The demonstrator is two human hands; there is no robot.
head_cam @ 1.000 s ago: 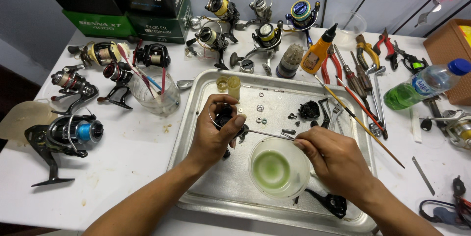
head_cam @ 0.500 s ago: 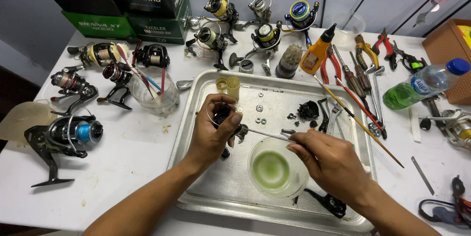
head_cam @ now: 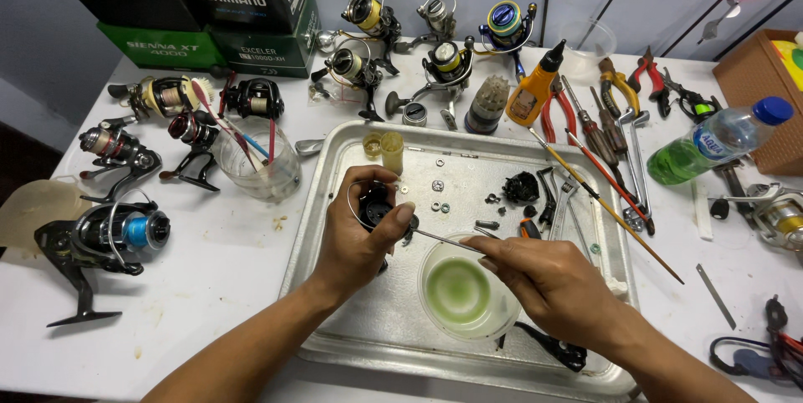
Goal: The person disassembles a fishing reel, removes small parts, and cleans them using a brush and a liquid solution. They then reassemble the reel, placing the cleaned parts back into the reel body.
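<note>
The black reel body (head_cam: 375,205) sat over the metal tray (head_cam: 335,202), clasped in my left hand (head_cam: 355,240). Since a second earlier, my right hand (head_cam: 552,286) had drawn nearer, pinching a thin metal tool (head_cam: 443,240) whose tip now touched the reel body. Behind the tray stood dark and green boxes (head_cam: 201,22), an orange squeeze bottle (head_cam: 535,89), and a green-liquid bottle (head_cam: 719,148) to the tray's right.

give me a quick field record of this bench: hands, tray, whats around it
left hand: left hand grips a black reel part over the metal tray
right hand: right hand holds a thin metal tool, tip at the reel part
in tray: clear bowl of green liquid, small screws and black parts
left of tray: plastic cup of brushes, fishing reels
right of tray: pliers, screwdrivers, green bottle
behind tray: orange oil bottle
</note>
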